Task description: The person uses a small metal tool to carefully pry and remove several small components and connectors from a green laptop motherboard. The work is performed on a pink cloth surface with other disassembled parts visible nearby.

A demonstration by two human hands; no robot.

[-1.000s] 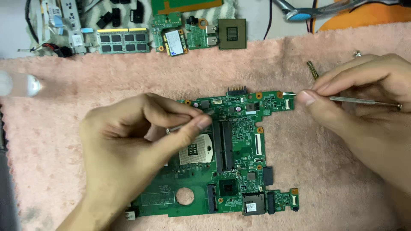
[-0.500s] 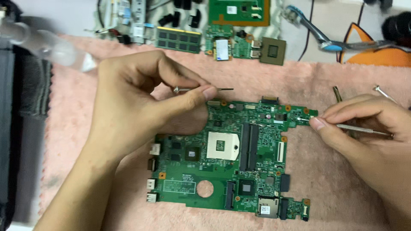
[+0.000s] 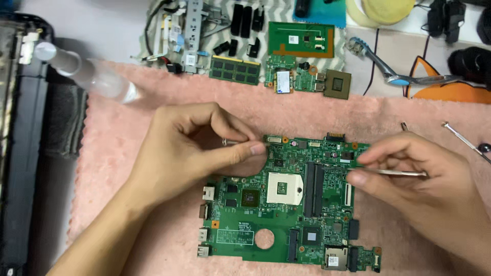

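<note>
Above the flat green circuit board (image 3: 286,204), left hand (image 3: 197,148) pinches a thin metal pin (image 3: 231,142); right hand (image 3: 414,174) grips slim steel tweezers (image 3: 401,173).

A pink fleecy towel (image 3: 307,115) covers most of the pale worktop (image 3: 112,36), and everything else sits around it. Behind the towel's far edge lies a grey-and-white zigzag cloth (image 3: 276,15). To the towel's left stands a black casing (image 3: 20,153), running along the edge of view. Beyond the towel's far right corner shows an orange mat (image 3: 434,87). Light is even and soft, with faint shadows on the towel.
</note>
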